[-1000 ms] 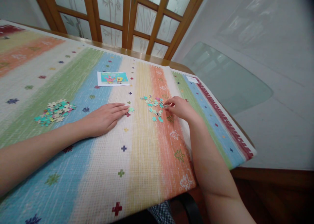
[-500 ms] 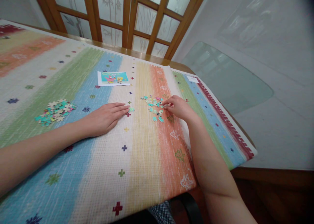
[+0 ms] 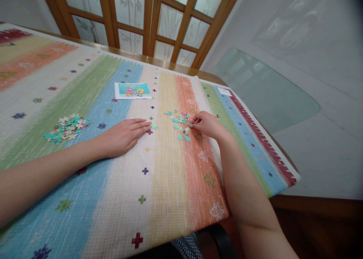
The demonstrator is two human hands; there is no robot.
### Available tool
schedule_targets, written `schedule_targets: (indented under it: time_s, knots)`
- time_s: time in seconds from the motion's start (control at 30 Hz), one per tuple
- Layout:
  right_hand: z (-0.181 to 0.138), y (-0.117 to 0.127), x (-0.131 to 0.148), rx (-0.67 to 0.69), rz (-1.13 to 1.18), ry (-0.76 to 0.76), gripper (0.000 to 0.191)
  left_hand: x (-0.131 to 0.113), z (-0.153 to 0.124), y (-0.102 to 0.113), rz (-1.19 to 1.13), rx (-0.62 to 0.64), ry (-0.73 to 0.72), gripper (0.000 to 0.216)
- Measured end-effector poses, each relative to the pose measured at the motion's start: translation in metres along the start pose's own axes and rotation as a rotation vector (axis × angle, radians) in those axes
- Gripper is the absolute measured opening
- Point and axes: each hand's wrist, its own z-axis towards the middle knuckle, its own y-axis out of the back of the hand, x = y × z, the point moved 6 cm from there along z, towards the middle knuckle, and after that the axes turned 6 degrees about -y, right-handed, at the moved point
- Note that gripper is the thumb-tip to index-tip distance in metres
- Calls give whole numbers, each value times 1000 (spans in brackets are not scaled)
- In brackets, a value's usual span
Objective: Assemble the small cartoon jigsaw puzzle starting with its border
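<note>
On the cloth-covered bench (image 3: 167, 176), the left hand (image 3: 123, 138) lies flat, fingertips at a small puzzle bit (image 3: 153, 126); the right hand (image 3: 207, 123) bends thumb and fingers together beside scattered pieces (image 3: 178, 119), whether pinching one I cannot tell.

**Coarse Cloth Over Glossy Wood**

The cloth (image 3: 167, 183) presented a matt, coarsely woven surface, its printed bands brushy in look. The bench (image 3: 207, 76), where exposed at the far edge, was wood with a glossy, light-returning finish. The heaped puzzle pieces (image 3: 68, 127) and the loose puzzle pieces (image 3: 178, 119) appeared to be thin card, some faces colour-printed, others plain and pale. The picture sheet (image 3: 132, 91) appeared to be smooth printed paper. The door frames (image 3: 148, 20) were smooth brown wood; their panes (image 3: 130, 5) looked like frosted glass bearing bamboo patterns. The greenish panel (image 3: 266, 89) was smooth and faintly reflective; its material could not be confirmed. The chair arm (image 3: 219, 240) resembled dark plastic.
</note>
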Motion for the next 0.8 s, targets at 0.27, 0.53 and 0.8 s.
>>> schedule_targets:
  time_s: [0.27,0.53,0.8]
  knots:
    - [-8,12,16,-48,243,-63,8,1,0,-2,-24,9,6,55]
    - [-11,-9,70,-26,630,43,28,-1,1,0,-38,-5,0,55]
    - [-17,-35,111,-70,554,59,21,0,1,0,-47,1,10,56]
